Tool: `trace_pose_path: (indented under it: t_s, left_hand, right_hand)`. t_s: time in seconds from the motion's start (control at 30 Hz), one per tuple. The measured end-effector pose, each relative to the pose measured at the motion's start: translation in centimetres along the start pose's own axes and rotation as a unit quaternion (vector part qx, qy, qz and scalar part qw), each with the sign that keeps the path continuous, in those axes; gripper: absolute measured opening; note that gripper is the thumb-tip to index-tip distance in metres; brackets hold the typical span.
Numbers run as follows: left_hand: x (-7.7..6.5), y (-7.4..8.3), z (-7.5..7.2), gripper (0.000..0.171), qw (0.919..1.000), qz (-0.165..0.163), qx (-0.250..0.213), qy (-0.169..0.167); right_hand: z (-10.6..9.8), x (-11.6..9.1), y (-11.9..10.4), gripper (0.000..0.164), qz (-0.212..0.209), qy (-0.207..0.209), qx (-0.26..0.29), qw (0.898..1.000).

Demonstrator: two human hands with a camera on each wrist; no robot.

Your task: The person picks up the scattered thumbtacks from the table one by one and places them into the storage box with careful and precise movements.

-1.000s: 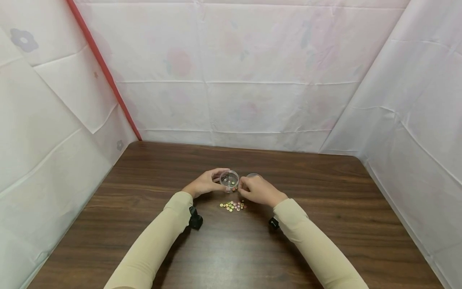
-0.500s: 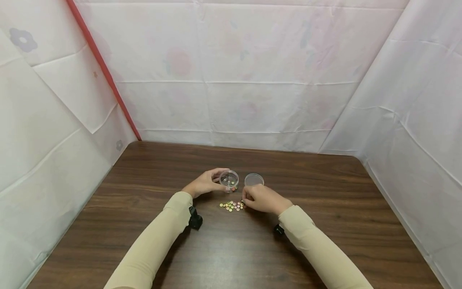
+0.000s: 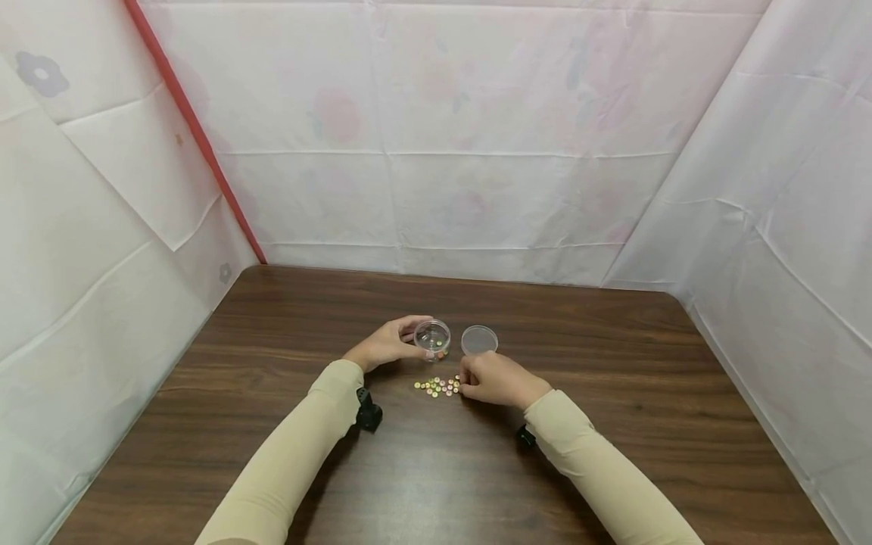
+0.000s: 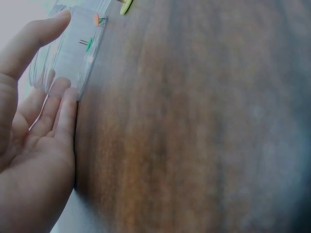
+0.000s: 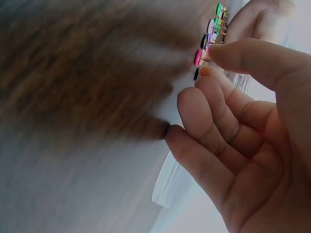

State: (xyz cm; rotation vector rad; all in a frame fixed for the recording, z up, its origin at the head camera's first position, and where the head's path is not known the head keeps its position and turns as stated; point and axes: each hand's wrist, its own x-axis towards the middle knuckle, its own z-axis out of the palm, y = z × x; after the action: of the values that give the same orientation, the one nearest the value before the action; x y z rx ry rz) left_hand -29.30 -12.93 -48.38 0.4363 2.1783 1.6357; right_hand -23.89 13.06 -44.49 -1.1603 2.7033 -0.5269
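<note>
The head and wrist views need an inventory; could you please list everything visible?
Wood-grain table: one, dark brown, in the foreground.
Round clear plastic container: one, colourless, mid-table.
Small round-headed tacks: at least two, green and orange, inside the container.
Scattered round-headed tacks: over a dozen, mixed colours, on the table, nearside of the container.
Round clear plastic lid: one, colourless, right of the container.
Floral fabric sheets: count unclear, white, behind and beside the table.
Thin strip: one, red, back left.
Wrist cameras: two, black, one per wrist.
Long sleeves: two, cream, on the forearms.
Left hand: one, holding the container.
Right hand: one, at the scattered tacks, its grip unclear.
</note>
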Motion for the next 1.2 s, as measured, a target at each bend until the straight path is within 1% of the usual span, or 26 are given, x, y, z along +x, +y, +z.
trace_pose_path:
  t_s: [0.23,0.4,0.6,0.77,0.97,1.1,1.2]
  left_hand:
    - [0.0,0.1,0.0,0.079,1.0,-0.002,0.007,0.002]
    - [0.1,0.0,0.1,0.078,0.9999,-0.006,0.007,0.007]
    - [0.1,0.1,0.1,0.078,1.0,-0.001,0.007,0.001]
    - [0.0,0.1,0.1,0.079,1.0,-0.006,0.006,0.002]
    - [-0.1,0.2,0.2,0.079,1.0,-0.002,-0.007,0.002]
    - [-0.1,0.2,0.2,0.079,1.0,0.004,-0.008,0.002]
    - [-0.1,0.0,0.2,0.08,0.9999,0.002,-0.01,0.003]
  right_hand:
    - [0.5,0.1,-0.5,0.013,0.015,-0.003,-0.039,0.999]
    - [0.6,0.1,-0.5,0.013,0.012,0.002,-0.046,0.999]
    - [0.6,0.0,-0.2,0.014,0.005,0.004,-0.038,0.999]
    - [0.6,-0.1,0.1,0.013,-0.004,0.014,-0.022,1.0]
    - [0.3,-0.2,0.3,0.014,-0.002,0.017,0.004,1.0]
    - [0.3,-0.3,0.5,0.017,-0.001,0.023,0.014,1.0]
    - [0.3,-0.2,0.6,0.018,0.002,0.028,0.026,0.999]
